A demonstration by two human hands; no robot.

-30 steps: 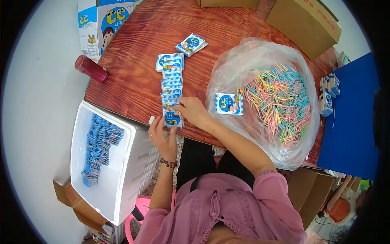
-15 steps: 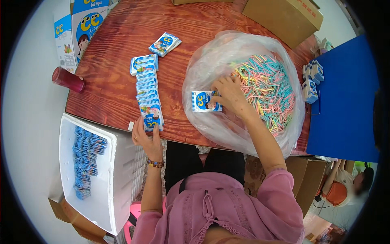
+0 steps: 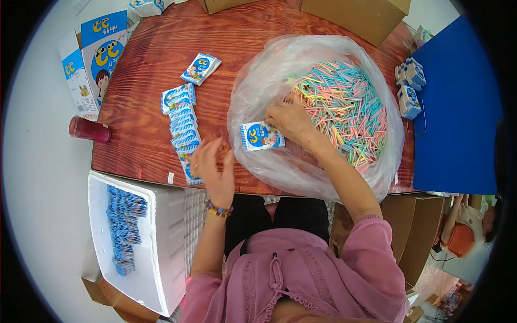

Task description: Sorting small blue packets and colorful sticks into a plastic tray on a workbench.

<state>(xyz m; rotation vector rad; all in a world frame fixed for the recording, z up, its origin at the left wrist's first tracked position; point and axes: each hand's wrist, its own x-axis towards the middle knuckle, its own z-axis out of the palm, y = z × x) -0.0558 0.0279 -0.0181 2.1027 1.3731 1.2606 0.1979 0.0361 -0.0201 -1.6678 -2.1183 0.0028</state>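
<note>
A large clear plastic bag (image 3: pixel 253 70) lies spread on the table, heaped with thin pastel sticks (image 3: pixel 344 107) in pink, yellow and blue-green. On the bag's near-left part rests a blue-and-white packet (image 3: pixel 262 136). My right hand (image 3: pixel 295 124) is at the left edge of the heap, beside that packet, its fingers curled together; whatever they hold is hidden. My left hand (image 3: pixel 214 168) hovers between the bag and an overlapping row of similar packets (image 3: pixel 183 126), fingers apart and nothing seen in them. It partly covers the row's near end. Two more packets (image 3: pixel 200 69) lie stacked beyond the row.
A white foam box (image 3: pixel 161 231) with rows of blue packets stands at the left, below table level. A red jar (image 3: pixel 89 130) sits by the table's left edge. Cardboard boxes (image 3: pixel 355 19) stand at the back; a blue panel (image 3: pixel 458 107) is at the right, a person (image 3: pixel 466 226) beyond.
My left hand has lifted off the near end of the packet row and moved right toward the bag. My right hand's fingers have drawn in closer together near the single packet. The whole view has shifted slightly.
</note>
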